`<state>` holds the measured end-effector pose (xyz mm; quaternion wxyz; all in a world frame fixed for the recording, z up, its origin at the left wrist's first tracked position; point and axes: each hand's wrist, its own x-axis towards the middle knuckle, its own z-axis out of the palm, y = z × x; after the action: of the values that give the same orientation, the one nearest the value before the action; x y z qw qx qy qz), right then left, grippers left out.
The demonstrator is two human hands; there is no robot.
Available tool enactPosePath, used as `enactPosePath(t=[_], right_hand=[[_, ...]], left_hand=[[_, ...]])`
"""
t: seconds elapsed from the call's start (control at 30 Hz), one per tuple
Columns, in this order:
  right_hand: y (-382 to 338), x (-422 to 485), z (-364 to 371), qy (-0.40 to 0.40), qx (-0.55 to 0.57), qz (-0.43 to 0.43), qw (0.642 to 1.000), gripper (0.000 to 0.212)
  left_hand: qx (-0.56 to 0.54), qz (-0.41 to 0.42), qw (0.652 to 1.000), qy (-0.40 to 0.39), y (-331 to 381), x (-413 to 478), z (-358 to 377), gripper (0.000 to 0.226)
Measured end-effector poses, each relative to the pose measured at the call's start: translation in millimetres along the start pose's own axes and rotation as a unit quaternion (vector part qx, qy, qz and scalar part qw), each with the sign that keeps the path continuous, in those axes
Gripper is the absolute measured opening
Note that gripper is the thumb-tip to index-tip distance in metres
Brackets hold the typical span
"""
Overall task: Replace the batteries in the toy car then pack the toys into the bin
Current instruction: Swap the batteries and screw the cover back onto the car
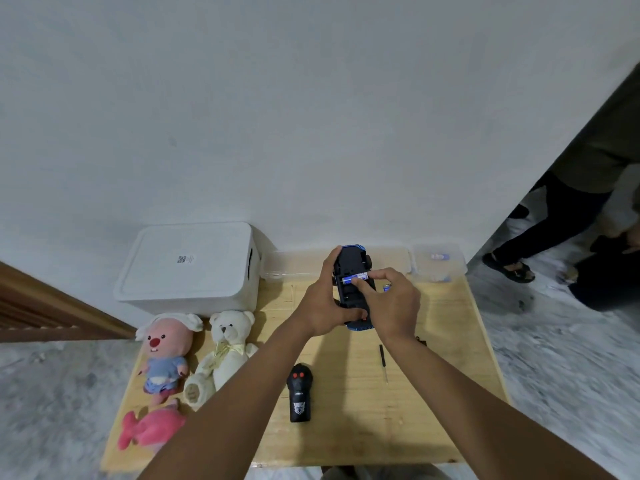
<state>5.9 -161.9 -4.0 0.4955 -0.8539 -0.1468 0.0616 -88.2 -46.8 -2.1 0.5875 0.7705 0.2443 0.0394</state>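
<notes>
The blue toy car (351, 268) is upside down above the wooden table (433, 393), its black underside facing me. My left hand (323, 299) grips the car from the left side. My right hand (391, 303) presses a blue battery (353, 278) into the open compartment with thumb and forefinger, and a second battery (386, 288) is tucked in its fingers. A white lidded bin (188, 268) stands at the table's back left. A pink beaver plush (166, 355), a cream teddy bear (225, 355) and a pink plush (152, 427) lie at the left.
A black remote control (299, 393) lies in the table's middle, a small screwdriver (382, 362) right of it. A small black piece (420, 341) lies near my right wrist. Clear containers (440, 263) stand along the back edge. Another person's legs (540, 230) are at the right.
</notes>
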Motion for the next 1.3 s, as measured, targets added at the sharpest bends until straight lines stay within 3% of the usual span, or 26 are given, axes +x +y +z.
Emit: enactPosePath(t=[0.37, 0.77, 1.0, 1.17, 1.3], right_hand=[[-6.2, 3.3, -4.5, -0.001, -0.027, -0.070, 0.997, 0.005], [-8.8, 16.5, -12.4, -0.041, -0.056, -0.090, 0.993, 0.009], [-6.2, 13.4, -15.3, -0.058, -0.063, -0.067, 0.994, 0.023], [0.1, 15.7, -20.2, -0.091, -0.121, -0.146, 0.978, 0.031], [-5.9, 18.2, -24.1, -0.192, -0.109, -0.081, 0.972, 0.050]], left_hand=[[0.012, 0.018, 1.000, 0.002, 5.1, -0.5, -0.5, 0.129], [0.026, 0.038, 0.999, 0.001, 5.6, -5.3, 1.1, 0.127], [0.039, 0.024, 0.999, -0.003, 2.7, -7.2, 1.4, 0.128], [0.043, 0.021, 0.999, -0.004, -1.6, -7.1, -1.0, 0.128], [0.054, 0.003, 0.998, -0.021, -10.4, -9.1, -3.2, 0.128]])
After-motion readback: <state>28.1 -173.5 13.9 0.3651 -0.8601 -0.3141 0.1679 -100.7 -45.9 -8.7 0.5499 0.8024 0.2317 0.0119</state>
